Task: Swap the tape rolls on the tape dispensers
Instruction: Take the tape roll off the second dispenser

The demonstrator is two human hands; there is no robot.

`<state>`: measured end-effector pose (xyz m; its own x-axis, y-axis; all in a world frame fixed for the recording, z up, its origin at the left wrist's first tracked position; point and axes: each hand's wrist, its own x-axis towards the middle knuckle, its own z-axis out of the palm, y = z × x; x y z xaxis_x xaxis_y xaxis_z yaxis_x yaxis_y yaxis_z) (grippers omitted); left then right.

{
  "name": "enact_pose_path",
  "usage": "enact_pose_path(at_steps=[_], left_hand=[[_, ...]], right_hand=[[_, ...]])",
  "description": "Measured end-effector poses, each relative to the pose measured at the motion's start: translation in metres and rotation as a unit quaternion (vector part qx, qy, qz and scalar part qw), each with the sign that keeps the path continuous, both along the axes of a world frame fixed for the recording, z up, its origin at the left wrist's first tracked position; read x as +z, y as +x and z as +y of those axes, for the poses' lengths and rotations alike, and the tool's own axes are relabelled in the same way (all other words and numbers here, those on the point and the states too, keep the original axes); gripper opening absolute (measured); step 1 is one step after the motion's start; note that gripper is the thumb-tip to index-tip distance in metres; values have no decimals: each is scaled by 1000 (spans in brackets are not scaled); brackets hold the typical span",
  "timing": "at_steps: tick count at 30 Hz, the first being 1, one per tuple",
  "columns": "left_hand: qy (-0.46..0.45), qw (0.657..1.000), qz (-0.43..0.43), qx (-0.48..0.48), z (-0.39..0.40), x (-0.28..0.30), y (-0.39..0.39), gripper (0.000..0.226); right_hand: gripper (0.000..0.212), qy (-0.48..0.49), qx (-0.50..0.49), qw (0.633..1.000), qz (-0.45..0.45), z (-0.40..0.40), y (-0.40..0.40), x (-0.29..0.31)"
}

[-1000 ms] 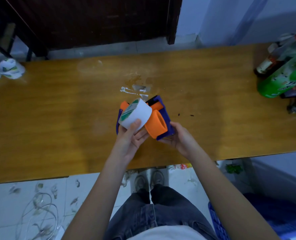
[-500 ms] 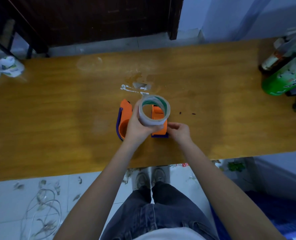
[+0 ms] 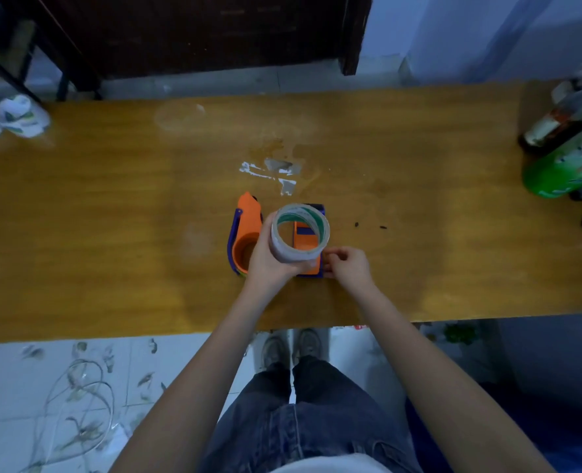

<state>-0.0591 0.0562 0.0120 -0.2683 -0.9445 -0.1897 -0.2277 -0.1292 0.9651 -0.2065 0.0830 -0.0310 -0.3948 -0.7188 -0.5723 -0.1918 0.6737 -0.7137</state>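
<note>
Head view: tape roll (image 3: 299,233) is now off the dispenser it sat on a second ago, so removal looks done on this one. Left hand (image 3: 270,259) grips the roll, held above the right dispenser (image 3: 308,245). Right hand (image 3: 349,266), fingers curled, pinches that dispenser's near end, steadying it on the surface (image 3: 112,216). Left dispenser (image 3: 245,233) sits beside it, apparently empty.

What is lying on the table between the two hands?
In the head view, the right-hand tape dispenser, between the left hand, gripping the tape roll, and the right hand.
</note>
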Motion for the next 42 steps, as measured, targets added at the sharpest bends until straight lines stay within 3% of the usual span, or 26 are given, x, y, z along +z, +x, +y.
enact_pose_path(at_steps=[2,4,7,12,18,20,24,27,34,42], left_hand=[[6,1000,13,3,1,3,4,86],[11,1000,14,-1,3,9,11,86],[12,999,27,38,12,19,25,90],[-20,987,64,144,23,37,69,89],[45,986,45,155,42,46,158,111],[68,982,50,167,44,51,192,89],[114,940,102,303,49,54,265,42],[118,933,99,327,54,55,329,14],[117,933,65,333,48,62,465,30],[127,941,63,307,-9,60,534,36]], right_hand=[[24,-33,-3,996,86,2,-1,13],[22,-111,-27,987,112,3,2,36],[17,-171,22,984,31,-4,18,72],[22,-76,130,975,-166,-26,64,116],[33,-85,208,959,-171,-35,134,114],[32,-86,209,958,-178,-36,164,113],[26,-92,215,956,-177,-34,239,112],[25,-99,205,957,-179,-31,307,110],[18,-78,200,958,-188,-33,441,109],[21,-74,194,965,-160,-74,504,110]])
